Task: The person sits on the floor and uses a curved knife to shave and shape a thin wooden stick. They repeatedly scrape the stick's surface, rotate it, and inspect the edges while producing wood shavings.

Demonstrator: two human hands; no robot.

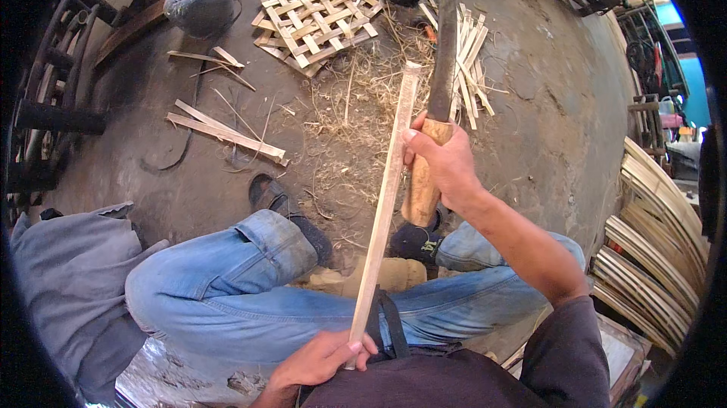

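Note:
My left hand [322,356], low by my waist, is closed around the near end of a long flat bamboo strip [384,211]. The strip slants up and away from me, its far end beside the blade. My right hand [448,164] grips a machete [444,52] by its thick pale wooden handle. The long dark blade points away from me, its tip toward the top of the view. The thumb and fingertips of my right hand lie against the strip's edge; whether they pinch it too I cannot tell.
Woven slat panels [318,10] lie stacked on the floor ahead, near curly shavings [341,98]. Loose strips [227,134] lie left, with more slats [473,52] behind the blade. A stuffed plastic bag [199,3] sits far left. Long bamboo strips [659,256] are piled at right.

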